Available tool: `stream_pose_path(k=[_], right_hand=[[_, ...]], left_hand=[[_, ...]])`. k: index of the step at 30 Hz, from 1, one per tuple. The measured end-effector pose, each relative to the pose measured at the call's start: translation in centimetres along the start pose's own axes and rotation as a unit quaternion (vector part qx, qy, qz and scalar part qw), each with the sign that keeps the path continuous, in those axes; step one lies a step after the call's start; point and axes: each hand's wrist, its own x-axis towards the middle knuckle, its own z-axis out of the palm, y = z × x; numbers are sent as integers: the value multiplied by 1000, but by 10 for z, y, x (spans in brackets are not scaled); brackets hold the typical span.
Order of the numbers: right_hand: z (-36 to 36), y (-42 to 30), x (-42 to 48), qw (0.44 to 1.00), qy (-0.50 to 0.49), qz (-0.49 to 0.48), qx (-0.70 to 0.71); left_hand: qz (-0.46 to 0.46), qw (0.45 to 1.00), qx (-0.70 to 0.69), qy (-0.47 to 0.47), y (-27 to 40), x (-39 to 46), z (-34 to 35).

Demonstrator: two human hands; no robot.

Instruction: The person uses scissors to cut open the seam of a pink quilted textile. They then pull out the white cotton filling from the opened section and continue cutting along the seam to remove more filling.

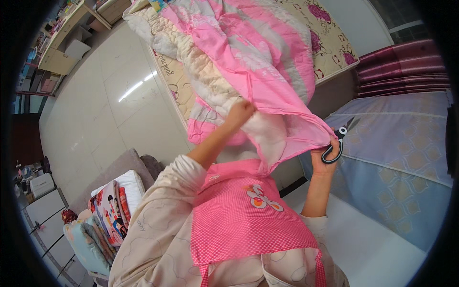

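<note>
A pink and grey patterned quilt cover (251, 84) stretches from the bed to my hands, its open end towards me. My left hand (242, 112) is closed in a fist at the cover's edge, gripping the pink cloth. Scissors with black and white handles (332, 152) hang from my right hand (324, 156), blades pointing up and away. That same hand also pinches a corner of the cover. White and cream quilted padding (204, 68) shows along the cover's left side, and pale filling (270, 131) is visible inside the opening.
The bed's floral mattress (331, 43) bears writing. A bluish fabric-covered piece (394, 161) stands at right, below a dark red curtain (401, 66). Folded bedding (107, 211) is stacked at lower left. A desk (59, 43) stands across the tiled floor (107, 104).
</note>
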Motion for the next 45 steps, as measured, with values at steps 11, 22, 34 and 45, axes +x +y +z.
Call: stream_pose_path(k=[11, 22, 34, 45], right_hand=[[-12, -84, 119, 997, -22, 75, -6], [-14, -117, 218, 967, -35, 253, 5], [4, -127, 200, 950, -61, 305, -32], [-16, -133, 215, 948, -66, 312, -5]], left_hand=[[184, 953, 239, -18, -1, -5, 87], [-37, 967, 189, 167, 16, -18, 126], [-149, 951, 163, 219, -48, 68, 149], [-22, 861, -466, 204, 6, 53, 146]])
